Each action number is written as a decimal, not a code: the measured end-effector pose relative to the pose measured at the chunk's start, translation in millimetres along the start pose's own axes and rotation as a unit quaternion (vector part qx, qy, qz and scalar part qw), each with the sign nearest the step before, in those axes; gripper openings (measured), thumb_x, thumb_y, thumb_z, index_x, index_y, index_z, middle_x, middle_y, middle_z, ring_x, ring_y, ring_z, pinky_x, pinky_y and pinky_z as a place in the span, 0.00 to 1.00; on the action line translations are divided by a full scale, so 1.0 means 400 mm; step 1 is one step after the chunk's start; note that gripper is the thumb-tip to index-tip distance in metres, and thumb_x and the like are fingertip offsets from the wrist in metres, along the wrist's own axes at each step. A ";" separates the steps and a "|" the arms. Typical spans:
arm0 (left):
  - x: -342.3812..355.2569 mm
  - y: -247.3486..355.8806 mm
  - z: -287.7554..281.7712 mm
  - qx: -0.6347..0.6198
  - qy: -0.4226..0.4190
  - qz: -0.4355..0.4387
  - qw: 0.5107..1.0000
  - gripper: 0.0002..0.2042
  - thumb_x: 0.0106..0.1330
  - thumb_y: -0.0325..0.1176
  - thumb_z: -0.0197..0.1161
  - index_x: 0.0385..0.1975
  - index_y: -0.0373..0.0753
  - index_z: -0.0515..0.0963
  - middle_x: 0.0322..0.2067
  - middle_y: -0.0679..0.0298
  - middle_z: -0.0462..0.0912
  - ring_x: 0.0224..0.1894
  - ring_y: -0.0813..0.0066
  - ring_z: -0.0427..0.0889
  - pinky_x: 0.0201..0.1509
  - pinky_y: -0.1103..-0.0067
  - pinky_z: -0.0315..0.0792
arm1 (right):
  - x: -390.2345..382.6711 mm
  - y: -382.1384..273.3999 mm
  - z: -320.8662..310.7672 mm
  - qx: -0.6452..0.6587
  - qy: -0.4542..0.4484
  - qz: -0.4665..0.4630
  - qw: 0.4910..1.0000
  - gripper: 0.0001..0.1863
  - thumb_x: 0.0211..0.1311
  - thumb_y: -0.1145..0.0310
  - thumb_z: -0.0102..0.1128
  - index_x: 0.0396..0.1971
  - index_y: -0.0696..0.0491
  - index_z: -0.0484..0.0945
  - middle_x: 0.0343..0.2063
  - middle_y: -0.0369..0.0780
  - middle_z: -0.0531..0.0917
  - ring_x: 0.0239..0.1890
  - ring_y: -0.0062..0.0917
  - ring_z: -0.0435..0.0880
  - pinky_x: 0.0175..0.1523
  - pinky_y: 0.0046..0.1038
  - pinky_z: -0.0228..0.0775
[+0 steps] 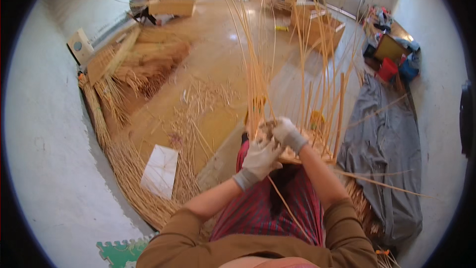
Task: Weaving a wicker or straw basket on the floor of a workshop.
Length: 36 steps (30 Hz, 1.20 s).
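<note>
A partly woven wicker basket (312, 141) sits at my lap, its tall canes (254, 87) standing up and fanning outward. My left hand (260, 160), in a pale glove with a grey cuff, is closed at the basket's near left corner, around the foot of the bunched canes. Right beside it, my right hand (287, 133), gloved alike, has its fingers curled on the canes at the same corner. The two hands nearly touch, and the exact strand under the fingers is partly hidden. One loose cane (287, 203) trails down across the red striped cloth (248, 218) over my legs.
Bundled canes (136, 176) line the left wall, with a white board (160, 171) on them. Cane offcuts (191, 119) litter the floor. To the right lies a grey cloth (384, 154), near a red bucket (387, 69). Large boxes (317, 27) stand farther back; another person (141, 5) sits far left.
</note>
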<state>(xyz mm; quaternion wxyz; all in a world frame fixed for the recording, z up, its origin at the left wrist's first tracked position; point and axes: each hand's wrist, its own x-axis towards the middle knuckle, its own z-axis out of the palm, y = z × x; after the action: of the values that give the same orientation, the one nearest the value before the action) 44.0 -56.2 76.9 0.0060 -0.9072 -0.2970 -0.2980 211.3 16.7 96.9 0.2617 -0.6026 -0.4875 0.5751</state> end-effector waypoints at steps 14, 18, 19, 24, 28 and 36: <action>-0.030 0.000 0.110 -0.019 -0.204 -0.042 0.978 0.18 0.70 0.36 0.57 0.59 0.47 0.77 0.46 0.60 0.83 0.50 0.59 0.84 0.55 0.62 0.73 | -0.060 0.005 0.017 -0.283 0.276 -0.288 0.872 0.23 0.67 0.62 0.68 0.59 0.54 0.80 0.32 0.41 0.90 0.28 0.22 0.87 0.35 0.27 0.81; -0.027 0.007 0.114 -0.019 -0.169 -0.054 0.984 0.16 0.70 0.36 0.56 0.57 0.47 0.78 0.46 0.62 0.84 0.49 0.61 0.85 0.53 0.64 0.73 | -0.261 0.149 0.053 -0.205 0.253 -0.215 0.921 0.23 0.71 0.60 0.65 0.60 0.57 0.76 0.41 0.41 0.89 0.38 0.21 0.88 0.38 0.26 0.80; -0.031 0.008 0.119 -0.024 -0.153 -0.057 0.986 0.17 0.70 0.37 0.57 0.57 0.47 0.78 0.46 0.63 0.84 0.49 0.62 0.85 0.52 0.65 0.73 | -0.311 0.201 0.066 -0.035 0.107 -0.012 0.994 0.23 0.72 0.60 0.65 0.59 0.57 0.77 0.43 0.40 0.88 0.40 0.20 0.88 0.37 0.26 0.80; -0.055 0.014 0.155 -0.031 -0.117 -0.074 0.990 0.24 0.63 0.41 0.68 0.61 0.49 0.78 0.48 0.61 0.85 0.52 0.61 0.84 0.56 0.64 0.71 | -0.414 0.330 0.065 0.233 0.436 -0.199 0.846 0.11 0.73 0.73 0.62 0.52 0.54 0.79 0.40 0.39 0.87 0.38 0.20 0.86 0.36 0.22 0.79; -0.056 0.015 0.179 -0.049 -0.102 -0.097 0.989 0.36 0.65 0.41 0.68 0.74 0.48 0.65 0.50 0.60 0.85 0.54 0.61 0.84 0.59 0.64 0.71 | -0.313 0.177 -0.060 0.006 0.394 -0.267 0.880 0.12 0.71 0.73 0.62 0.52 0.52 0.78 0.42 0.41 0.87 0.42 0.31 0.87 0.44 0.26 0.80; -0.059 0.022 0.172 0.020 -0.080 -0.064 0.995 0.33 0.68 0.38 0.64 0.74 0.47 0.65 0.46 0.60 0.82 0.50 0.59 0.82 0.56 0.65 0.71 | -0.054 -0.055 -0.039 -0.317 0.359 -0.217 0.851 0.35 0.62 0.76 0.62 0.71 0.40 0.72 0.62 0.52 0.77 0.63 0.47 0.77 0.63 0.40 0.73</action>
<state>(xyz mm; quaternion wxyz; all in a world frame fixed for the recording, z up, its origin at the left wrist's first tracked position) 70.6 -63.2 9.0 -0.0185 -0.9070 -0.3597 -0.2184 222.6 9.9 128.8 0.3317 -0.6960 -0.6338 0.0619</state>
